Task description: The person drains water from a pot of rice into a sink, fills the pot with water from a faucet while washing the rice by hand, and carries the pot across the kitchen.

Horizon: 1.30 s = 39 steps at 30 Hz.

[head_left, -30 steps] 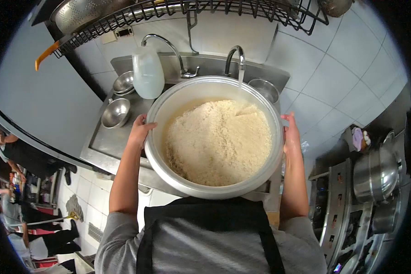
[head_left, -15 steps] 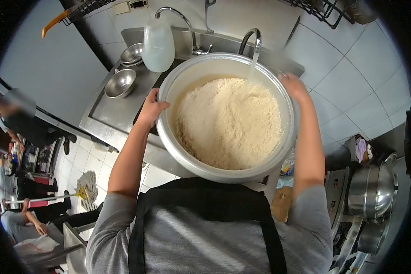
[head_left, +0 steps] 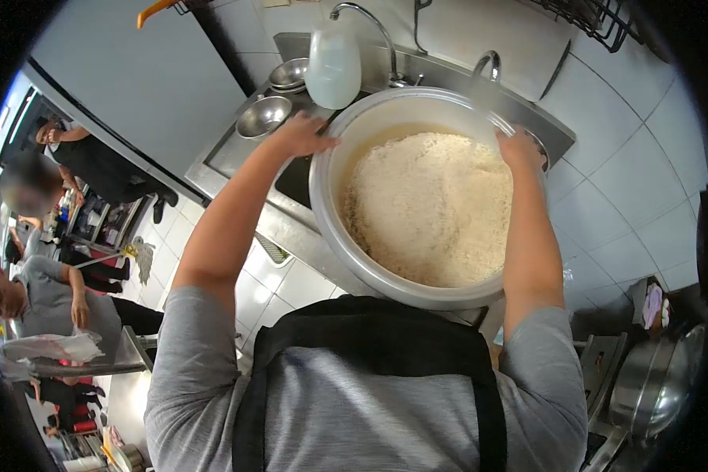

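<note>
A large metal pot (head_left: 417,293) of pale rice (head_left: 433,208) in cloudy water sits over the sink in front of me. My left hand (head_left: 300,135) is at its left rim, fingers stretched out and the thumb touching the edge. At the upper right, my right hand (head_left: 519,148) is closed over the rim, its fingers partly hidden. Behind the pot, near that hand, a curved tap (head_left: 489,61) leans over the rim; a blur hides the area below its spout.
Metal bowls (head_left: 264,118) and a cloudy plastic jug (head_left: 333,72) stand left of the pot beside a second tap (head_left: 385,43). Large metal pots (head_left: 649,385) are at lower right. Co-workers (head_left: 55,295) stand at far left, near a mop (head_left: 141,256).
The view has swung, so the pot appears farther right. My right hand has come onto the upper-right rim from its outer side. My left fingers have moved up and straightened along the left rim.
</note>
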### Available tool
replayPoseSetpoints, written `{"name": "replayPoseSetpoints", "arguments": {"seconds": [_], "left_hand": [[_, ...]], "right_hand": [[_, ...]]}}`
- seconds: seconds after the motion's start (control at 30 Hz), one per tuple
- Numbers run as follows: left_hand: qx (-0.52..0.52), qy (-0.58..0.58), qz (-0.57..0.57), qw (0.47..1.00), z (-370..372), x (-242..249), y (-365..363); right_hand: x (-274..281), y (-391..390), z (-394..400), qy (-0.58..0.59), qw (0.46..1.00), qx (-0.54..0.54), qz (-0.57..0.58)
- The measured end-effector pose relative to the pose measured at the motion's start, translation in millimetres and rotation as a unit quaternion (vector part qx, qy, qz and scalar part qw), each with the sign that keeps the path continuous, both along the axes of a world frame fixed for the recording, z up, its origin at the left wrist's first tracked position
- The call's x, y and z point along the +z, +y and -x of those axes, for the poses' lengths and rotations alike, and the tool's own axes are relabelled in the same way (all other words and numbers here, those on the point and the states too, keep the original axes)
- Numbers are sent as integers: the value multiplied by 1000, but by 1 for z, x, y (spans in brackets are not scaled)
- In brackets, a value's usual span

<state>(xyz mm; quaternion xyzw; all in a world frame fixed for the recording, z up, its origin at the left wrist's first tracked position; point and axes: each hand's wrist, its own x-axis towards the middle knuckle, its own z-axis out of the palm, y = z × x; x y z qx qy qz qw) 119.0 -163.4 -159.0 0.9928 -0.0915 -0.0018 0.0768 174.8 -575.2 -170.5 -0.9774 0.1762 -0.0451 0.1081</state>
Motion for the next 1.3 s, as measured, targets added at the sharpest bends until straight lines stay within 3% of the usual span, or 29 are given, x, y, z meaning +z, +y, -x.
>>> {"name": "replayPoseSetpoints", "arguments": {"seconds": [0.03,0.2,0.23,0.27,0.3,0.33,0.4,0.67,0.9,1.13,1.3], "left_hand": [[-1,-83,-7,997,-8,4,-4],[156,-130,89,975,-36,1,-66],[168,-60,37,983,-38,-20,-73],[191,-36,-44,980,-6,-6,-93],[204,-56,-180,961,-19,-31,-95],[221,-55,-161,960,-15,-27,-98],[208,-48,-96,972,-5,-13,-97],[204,-103,-145,963,-11,-35,-96],[210,-110,-140,961,-14,-37,-97],[201,-48,-130,970,-12,-21,-100],[224,12,-46,973,-38,-3,-104]], "right_hand": [[-1,2,1,0,1000,-4,10],[6,9,8,-20,999,-7,31],[3,8,6,-26,999,-2,34],[0,7,1,-29,999,-5,43],[-2,9,-1,-30,998,-15,51],[4,13,3,-22,999,-13,47],[9,15,9,-8,999,-16,46],[9,16,7,-26,999,-17,27],[1,25,5,-32,996,-25,78],[0,24,7,-40,995,-29,83],[8,24,8,-16,997,-27,65]]}}
